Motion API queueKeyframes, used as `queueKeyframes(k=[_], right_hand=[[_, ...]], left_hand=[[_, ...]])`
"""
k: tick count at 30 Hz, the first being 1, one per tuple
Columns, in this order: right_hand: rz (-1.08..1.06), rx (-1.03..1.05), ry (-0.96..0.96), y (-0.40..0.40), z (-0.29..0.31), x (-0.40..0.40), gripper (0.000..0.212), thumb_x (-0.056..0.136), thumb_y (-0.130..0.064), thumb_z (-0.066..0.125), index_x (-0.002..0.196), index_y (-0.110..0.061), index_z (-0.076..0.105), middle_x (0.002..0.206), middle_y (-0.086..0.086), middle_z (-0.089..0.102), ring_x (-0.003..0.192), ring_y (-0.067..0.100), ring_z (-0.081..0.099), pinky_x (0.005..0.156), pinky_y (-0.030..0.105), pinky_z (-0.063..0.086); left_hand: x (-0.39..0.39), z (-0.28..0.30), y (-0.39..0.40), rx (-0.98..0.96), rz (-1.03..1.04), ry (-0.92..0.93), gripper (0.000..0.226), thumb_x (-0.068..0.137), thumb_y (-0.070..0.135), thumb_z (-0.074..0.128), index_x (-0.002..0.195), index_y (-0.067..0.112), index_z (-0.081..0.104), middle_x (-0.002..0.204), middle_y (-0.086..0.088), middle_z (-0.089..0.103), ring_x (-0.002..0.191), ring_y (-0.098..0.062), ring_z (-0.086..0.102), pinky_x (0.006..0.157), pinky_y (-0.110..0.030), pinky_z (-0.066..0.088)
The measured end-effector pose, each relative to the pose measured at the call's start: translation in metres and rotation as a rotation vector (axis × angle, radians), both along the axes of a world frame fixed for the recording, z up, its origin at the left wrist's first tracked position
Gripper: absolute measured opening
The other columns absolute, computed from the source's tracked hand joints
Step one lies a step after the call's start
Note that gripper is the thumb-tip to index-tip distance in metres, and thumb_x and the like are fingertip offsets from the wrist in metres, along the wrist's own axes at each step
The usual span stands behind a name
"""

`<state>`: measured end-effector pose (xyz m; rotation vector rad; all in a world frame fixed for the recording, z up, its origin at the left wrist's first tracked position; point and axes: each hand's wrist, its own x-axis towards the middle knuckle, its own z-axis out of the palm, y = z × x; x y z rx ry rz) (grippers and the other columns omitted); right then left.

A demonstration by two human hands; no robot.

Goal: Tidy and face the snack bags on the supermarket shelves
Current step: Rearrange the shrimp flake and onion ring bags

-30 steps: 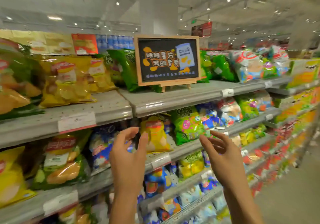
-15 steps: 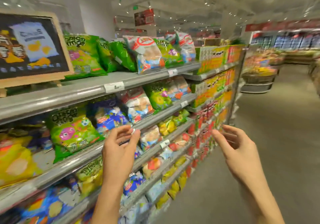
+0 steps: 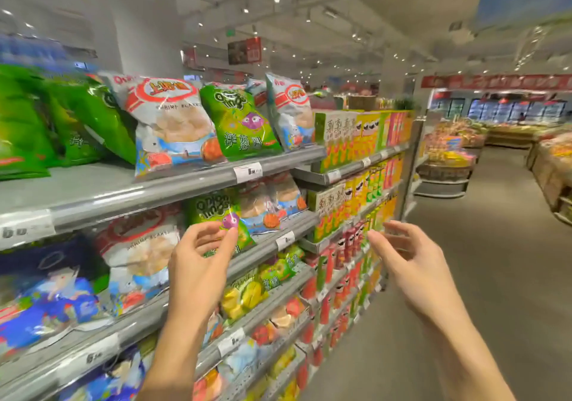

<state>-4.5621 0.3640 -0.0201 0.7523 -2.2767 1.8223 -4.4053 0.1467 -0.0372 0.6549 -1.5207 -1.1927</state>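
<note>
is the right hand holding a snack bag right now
No, the right hand hangs out in the aisle with loosely curled fingers and nothing in it, apart from the shelves.

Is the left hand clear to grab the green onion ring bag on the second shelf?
Probably yes. The left hand is raised right in front of the green onion ring bag, fingers open, nothing between them; the bag faces out at the shelf's edge.
</note>
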Motion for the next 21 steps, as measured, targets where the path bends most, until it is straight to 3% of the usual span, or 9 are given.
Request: queueKeyframes(k=[4,9,12,18,21], right_hand=[[0.067,0.025,0.067,-0.043,0.021,-0.066,0.036,0.085,-0.046,0.073,0.116,-0.030,0.064,0.097,-0.015,0.070,0.092,0.000,0.067,0.087,0.034,0.054],[0.213,0.031,0.112,-0.112,0.040,-0.129,0.040,0.089,-0.039,0.073,0.122,-0.019,0.063,0.091,-0.017,0.065,0.092,0.007,0.066,0.088,0.035,0.053],[0.323,0.033,0.128,-0.168,0.053,-0.159,0.042,0.089,-0.038,0.073,0.124,-0.017,0.063,0.092,-0.009,0.068,0.092,0.011,0.066,0.085,0.032,0.051],[0.527,0.065,0.211,-0.282,0.094,-0.202,0.054,0.087,-0.044,0.074,0.128,-0.014,0.059,0.118,0.009,0.069,0.109,0.025,0.063,0.092,0.035,0.045],[0.596,0.076,0.247,-0.329,0.114,-0.214,0.070,0.082,-0.052,0.075,0.134,-0.011,0.055,0.120,0.009,0.066,0.116,0.028,0.061,0.088,0.033,0.041]], left_hand=[[-0.051,0.025,-0.029,-0.080,0.141,0.010,0.014,0.086,0.021,0.075,0.098,0.020,0.067,0.092,0.001,0.071,0.089,-0.018,0.069,0.084,-0.035,0.054],[-0.081,0.050,-0.058,-0.219,0.412,-0.046,0.027,0.086,0.030,0.074,0.110,0.022,0.065,0.111,-0.002,0.068,0.103,-0.024,0.065,0.098,-0.044,0.050],[-0.084,0.070,-0.083,-0.327,0.598,-0.100,0.034,0.086,0.025,0.074,0.116,0.014,0.062,0.118,-0.011,0.061,0.114,-0.031,0.058,0.104,-0.051,0.044],[-0.078,0.108,-0.128,-0.283,0.970,-0.343,0.055,0.083,0.025,0.076,0.129,0.006,0.053,0.132,-0.022,0.051,0.131,-0.033,0.039,0.110,-0.042,0.029],[-0.075,0.120,-0.142,-0.155,0.961,-0.405,0.081,0.080,0.041,0.078,0.142,0.006,0.042,0.142,-0.023,0.045,0.134,-0.034,0.039,0.108,-0.041,0.031]])
